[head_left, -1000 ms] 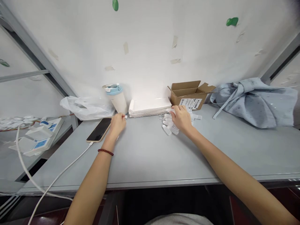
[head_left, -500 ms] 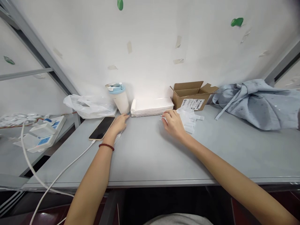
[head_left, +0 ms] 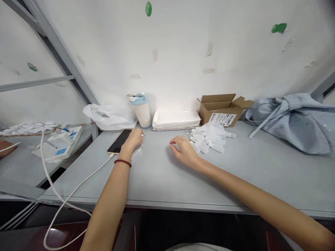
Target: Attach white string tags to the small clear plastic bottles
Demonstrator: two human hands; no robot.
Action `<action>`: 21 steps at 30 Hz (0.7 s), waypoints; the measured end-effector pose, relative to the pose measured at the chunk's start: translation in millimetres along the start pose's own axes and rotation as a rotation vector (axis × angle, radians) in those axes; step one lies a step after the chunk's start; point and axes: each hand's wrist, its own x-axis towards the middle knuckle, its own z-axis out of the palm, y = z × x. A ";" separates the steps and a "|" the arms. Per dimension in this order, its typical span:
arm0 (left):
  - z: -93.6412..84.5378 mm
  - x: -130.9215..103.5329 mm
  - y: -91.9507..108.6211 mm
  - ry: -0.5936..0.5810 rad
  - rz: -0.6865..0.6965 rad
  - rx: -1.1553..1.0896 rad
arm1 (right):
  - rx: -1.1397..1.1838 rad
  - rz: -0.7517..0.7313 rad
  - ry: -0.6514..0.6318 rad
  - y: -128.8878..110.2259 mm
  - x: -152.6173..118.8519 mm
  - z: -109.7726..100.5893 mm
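Note:
My left hand is closed beside the phone, pinching a small white tip at its fingertips. A clear plastic tag lies on the table just below that hand, with a thin string running up toward it. My right hand is above the table, left of a pile of translucent plastic tags. Its thumb and forefinger are curled close together, and whatever is between them is too small to make out. A stack of white envelopes lies behind, between the two hands.
A cup with a blue lid and a white plastic bag stand at the back left. An open cardboard box and grey-blue cloth are at the back right. Another person's hand shows at far left, near a power strip.
My right hand has moved left and nearer, away from the tag pile, which now shows more fully. My left hand's fingers have drawn in. The view has shifted, and another person's hand has appeared.

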 end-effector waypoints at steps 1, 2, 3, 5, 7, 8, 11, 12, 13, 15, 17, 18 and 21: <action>-1.6 -0.6 -0.8 -0.008 -0.007 0.032 | 0.037 0.041 -0.085 -10.7 3.5 5.6; -3.4 -1.1 -1.6 -0.016 -0.014 0.063 | 0.057 0.082 -0.175 -21.4 7.9 12.1; -5.3 -1.6 -2.1 -0.021 -0.018 0.089 | 0.052 0.120 -0.240 -31.8 13.0 19.4; -9.6 -2.2 -1.6 -0.008 -0.016 0.121 | 0.007 0.133 -0.300 -50.3 24.8 35.8; -13.9 -2.6 0.9 0.044 -0.013 0.140 | 0.007 0.155 -0.333 -64.7 37.4 52.6; -15.8 -2.8 2.7 0.083 -0.016 0.146 | 0.018 0.194 -0.353 -70.2 43.4 60.3; -20.4 -3.8 8.0 0.190 -0.038 0.154 | 0.069 0.306 -0.454 -81.2 58.4 78.0; -21.5 -4.1 9.2 0.210 -0.045 0.153 | 0.084 0.330 -0.477 -83.4 62.1 82.0; -22.4 -4.4 10.0 0.223 -0.049 0.149 | 0.093 0.349 -0.497 -85.0 65.3 85.2; -23.5 -4.5 10.7 0.243 -0.049 0.127 | 0.093 0.369 -0.527 -86.8 70.1 89.5; -23.8 -4.2 11.1 0.260 -0.041 0.078 | 0.082 0.369 -0.547 -87.1 72.6 91.4; -23.6 -4.0 11.5 0.266 -0.037 0.046 | 0.078 0.364 -0.552 -86.8 73.0 91.4; -22.0 -3.4 14.7 0.280 -0.039 -0.102 | 0.076 0.341 -0.559 -82.8 70.4 87.6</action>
